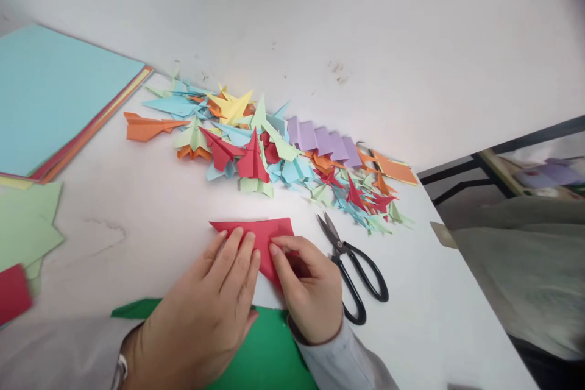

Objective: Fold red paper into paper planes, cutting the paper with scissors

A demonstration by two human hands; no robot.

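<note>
A folded red paper point(269, 228) lies on the white table, its pointed end toward the left. My left hand point(210, 304) rests flat on its left part, fingers stretched out and side by side. At the paper's right side, my right hand point(311, 286) pinches the edge between thumb and index finger. Green paper point(269, 347) lies under and in front of my hands. Black-handled scissors point(340, 248), blades slightly apart, lie just right of my right hand.
Many folded paper pieces point(251, 158) in several colours lie along the wall, with a purple pleated strip point(324, 141). Large coloured sheets point(68, 97) are stacked at the back left; light green papers point(27, 219) and a red piece point(13, 294) lie at the left edge.
</note>
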